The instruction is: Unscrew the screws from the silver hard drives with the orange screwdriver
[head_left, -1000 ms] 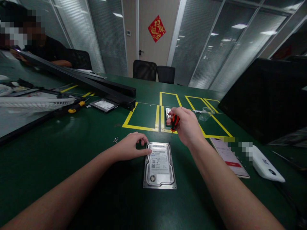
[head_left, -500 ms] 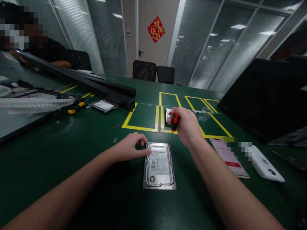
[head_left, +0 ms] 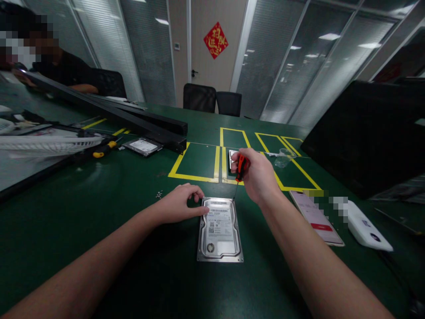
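A silver hard drive [head_left: 221,226] lies flat on the green table in front of me, label side up. My left hand [head_left: 181,201] grips its upper left corner, thumb on the top face and fingertips at the far edge. In my right hand [head_left: 257,175] is a red and black screwdriver [head_left: 242,167], held by the handle and tilted. Its thin shaft reaches down to the drive's upper right corner. A little heap of small screws [head_left: 159,194] sits left of my left hand. Behind my right fingers a second drive [head_left: 232,161] is partly hidden.
Another hard drive [head_left: 143,146] and a yellow-black screwdriver [head_left: 104,149] lie at the left, near long black bars [head_left: 133,119]. A clear cup [head_left: 283,158], phone [head_left: 317,219], white device [head_left: 368,226] and dark monitor [head_left: 361,137] stand rightward. A person [head_left: 66,71] sits far left.
The screwdriver handle has turned slightly within my right fingers, and that hand has shifted very little. My left hand and the hard drive stay in place.
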Tool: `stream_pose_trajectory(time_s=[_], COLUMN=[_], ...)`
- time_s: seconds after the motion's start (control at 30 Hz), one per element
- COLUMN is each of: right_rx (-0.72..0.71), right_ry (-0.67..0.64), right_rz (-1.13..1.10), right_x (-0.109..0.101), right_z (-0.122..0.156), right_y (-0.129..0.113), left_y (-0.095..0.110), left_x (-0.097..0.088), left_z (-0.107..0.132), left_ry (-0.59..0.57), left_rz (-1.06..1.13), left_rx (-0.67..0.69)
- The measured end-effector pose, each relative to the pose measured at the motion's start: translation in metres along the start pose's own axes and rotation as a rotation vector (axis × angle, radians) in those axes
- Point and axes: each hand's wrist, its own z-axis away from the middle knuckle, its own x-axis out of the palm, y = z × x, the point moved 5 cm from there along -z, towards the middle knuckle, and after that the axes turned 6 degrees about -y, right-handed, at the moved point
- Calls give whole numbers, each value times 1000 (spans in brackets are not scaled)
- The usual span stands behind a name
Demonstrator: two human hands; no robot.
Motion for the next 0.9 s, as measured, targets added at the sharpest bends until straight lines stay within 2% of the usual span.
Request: stream_pose_trajectory(time_s=[0.17,0.33,0.5,0.73,0.9], right_rx=[25,-55,4,-2,-13], right_ry=[6,-24,-1,-8,-29], right_rz=[16,-36,-11,21,-36], right_x=[6,6,1,4,4], right_z=[4,4,1,4,2], right_y=[-3,-6,-1,-2,-4], left_y=[1,1,0,1,0], left_x=[0,0,0,-1,0], left_z=[0,-1,-1,0,0], left_ry=[8,0,2,-6,-14], left_rz=[-9,-9,-3,-9,-2], left_rx=[15,15,16,1,-11])
